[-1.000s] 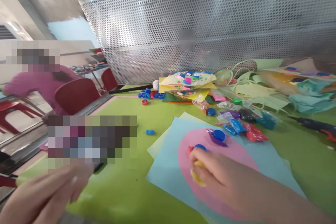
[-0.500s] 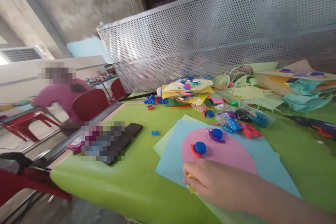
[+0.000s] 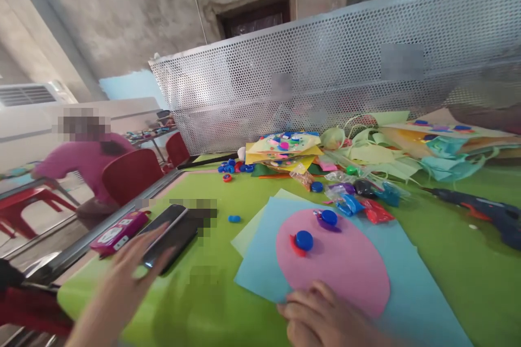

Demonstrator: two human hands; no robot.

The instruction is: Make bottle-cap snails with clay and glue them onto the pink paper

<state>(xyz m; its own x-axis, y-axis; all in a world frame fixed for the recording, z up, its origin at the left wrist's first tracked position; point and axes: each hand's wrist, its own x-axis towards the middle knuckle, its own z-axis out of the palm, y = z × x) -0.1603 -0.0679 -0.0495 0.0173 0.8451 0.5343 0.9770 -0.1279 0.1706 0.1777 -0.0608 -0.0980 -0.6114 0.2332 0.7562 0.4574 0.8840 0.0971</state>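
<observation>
My left hand (image 3: 128, 265), slightly blurred, reaches over a dark phone (image 3: 165, 222) at the table's left side, its thumb and fingers apart around the near end. A second dark flat object (image 3: 183, 236) lies against the phone. My right hand (image 3: 321, 314) has its fingers curled at the lower edge of a pink paper oval (image 3: 345, 265), which lies on blue paper (image 3: 411, 287). Anything inside those fingers is hidden. On the oval are two blue caps, one (image 3: 304, 240) with a red curved piece, the other (image 3: 329, 217) with a purple one.
Behind the papers lie bagged coloured clay (image 3: 376, 210), loose blue caps (image 3: 234, 167) and stacked decorated sheets (image 3: 285, 146). A glue gun (image 3: 484, 206) lies at right, a magenta case (image 3: 120, 232) at left. A perforated metal panel (image 3: 325, 81) borders the back. A person in pink sits beyond.
My left hand has come into view and reached the phone. The right hand has moved down toward the near edge, and the yellow piece in its fingers no longer shows. The view has tilted upward.
</observation>
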